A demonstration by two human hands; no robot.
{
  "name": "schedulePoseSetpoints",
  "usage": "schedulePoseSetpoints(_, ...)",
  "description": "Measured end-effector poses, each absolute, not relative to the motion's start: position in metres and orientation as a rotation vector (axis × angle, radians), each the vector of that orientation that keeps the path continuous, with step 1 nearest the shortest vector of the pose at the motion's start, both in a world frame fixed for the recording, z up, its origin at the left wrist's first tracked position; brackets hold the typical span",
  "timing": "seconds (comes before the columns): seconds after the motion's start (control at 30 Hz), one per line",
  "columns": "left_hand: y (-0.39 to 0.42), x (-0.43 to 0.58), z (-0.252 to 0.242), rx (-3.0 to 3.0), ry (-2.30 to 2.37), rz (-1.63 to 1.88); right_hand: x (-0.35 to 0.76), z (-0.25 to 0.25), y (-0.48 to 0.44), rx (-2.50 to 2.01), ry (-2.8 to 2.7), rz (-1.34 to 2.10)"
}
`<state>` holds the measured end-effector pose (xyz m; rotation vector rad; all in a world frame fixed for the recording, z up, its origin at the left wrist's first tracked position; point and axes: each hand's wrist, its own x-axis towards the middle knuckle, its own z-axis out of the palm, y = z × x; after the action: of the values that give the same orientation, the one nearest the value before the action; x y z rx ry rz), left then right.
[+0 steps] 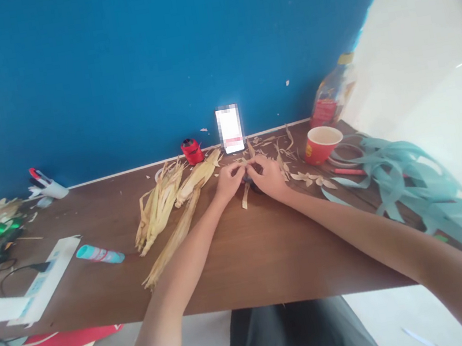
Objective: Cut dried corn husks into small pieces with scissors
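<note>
My left hand (231, 180) and my right hand (267, 176) meet above the far middle of the table, fingertips pinched together. Between them is a small tan piece of corn husk, mostly covered by the fingers. Just below the hands a short husk strip (244, 197) lies on the wood. Something dark, largely hidden, sits beneath my right hand. To the left are bundles of dried corn husk (161, 204), one longer piece running under my left forearm. Cut husk petals (313, 177) and scraps are scattered right of my right hand.
Behind the hands a lit phone (230, 129) leans on the blue wall, beside a red tape-like roll (192, 151). Rightward stand a red paper cup (323, 144), a bottle (328, 99) and tangled teal ribbon (407, 180). Leftward lie a glue stick (100, 254) and power strip (46, 281).
</note>
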<state>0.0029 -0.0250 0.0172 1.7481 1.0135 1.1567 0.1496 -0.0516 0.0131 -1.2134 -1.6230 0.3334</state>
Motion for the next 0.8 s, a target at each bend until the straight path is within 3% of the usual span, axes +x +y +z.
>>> schedulePoseSetpoints(0.8,-0.0268,0.0028,0.0183,1.774,1.028,1.203,0.1488,0.0158,-0.0536,-1.18,-1.615,0.351)
